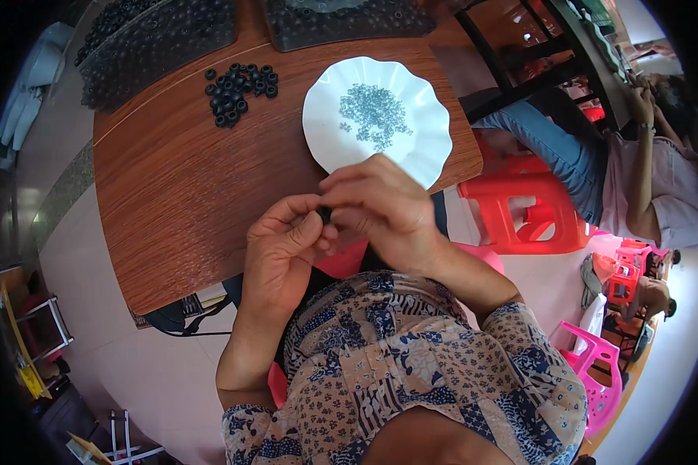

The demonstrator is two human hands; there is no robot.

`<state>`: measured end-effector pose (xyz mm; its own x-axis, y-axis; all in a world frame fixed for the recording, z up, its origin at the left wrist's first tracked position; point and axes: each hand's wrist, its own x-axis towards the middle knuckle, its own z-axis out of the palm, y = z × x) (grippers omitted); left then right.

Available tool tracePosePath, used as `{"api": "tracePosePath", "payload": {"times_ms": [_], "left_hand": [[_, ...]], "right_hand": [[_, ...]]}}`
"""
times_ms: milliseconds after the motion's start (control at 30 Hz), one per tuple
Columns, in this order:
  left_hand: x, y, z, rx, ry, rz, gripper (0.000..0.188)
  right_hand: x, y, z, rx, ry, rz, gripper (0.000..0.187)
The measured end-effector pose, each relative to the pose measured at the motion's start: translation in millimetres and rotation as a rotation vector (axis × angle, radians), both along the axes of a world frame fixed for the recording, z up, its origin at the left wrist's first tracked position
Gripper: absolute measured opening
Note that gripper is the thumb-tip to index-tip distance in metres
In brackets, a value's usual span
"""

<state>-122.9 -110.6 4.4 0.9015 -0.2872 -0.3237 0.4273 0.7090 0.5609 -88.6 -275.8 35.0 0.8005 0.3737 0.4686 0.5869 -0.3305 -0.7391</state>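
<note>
In front of my body, above the near edge of the table, my two hands meet. Thumb and fingers of my left hand (281, 244) pinch a small black round part (325, 215), mostly covered by the fingertips. My right hand (392, 203) comes in from the other side, its fingers curled and closed close against that part; what they hold is hidden. Just beyond the right hand lies a white plate (436, 124) with a wavy rim, holding many tiny clear pieces (376, 112). Farther left on the table is a loose pile of black ring-shaped parts (233, 94).
Two clear containers full of black parts stand at the table's far side, one at the left (159, 54) and one at the middle (349, 23). A red stool (520, 213) is right of the wooden table (171, 194). Another person (636, 178) sits at the right.
</note>
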Motion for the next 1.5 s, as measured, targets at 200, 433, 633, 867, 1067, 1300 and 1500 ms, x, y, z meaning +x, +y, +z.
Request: {"api": "tracePosePath", "payload": {"times_ms": [200, 433, 633, 867, 1067, 1300, 1500], "left_hand": [[5, 4, -10, -0.068, -0.045, 0.029, 0.017], [7, 4, -11, -0.086, -0.070, 0.049, 0.016], [6, 3, -10, -0.089, -0.069, 0.070, 0.015], [7, 3, -12, -0.083, -0.081, 0.078, 0.015], [5, -4, -5, 0.076, -0.119, 0.156, 0.015], [37, -29, 1, 0.539, -0.585, 0.448, 0.020], [44, -39, -2, 1.019, -0.788, 0.460, 0.017]], "right_hand": [[50, -20, -2, -0.387, -0.163, -0.281, 0.018], [70, -11, -22, -0.727, -0.347, -0.311, 0.014], [72, -9, -23, -0.713, -0.331, -0.251, 0.012], [71, -9, -24, -0.655, -0.344, -0.199, 0.013], [56, -11, -5, -0.530, -0.315, -0.142, 0.016], [41, -18, 14, -0.312, 0.095, -0.058, 0.013], [38, -25, 24, -0.123, 0.494, -0.012, 0.012]]}}
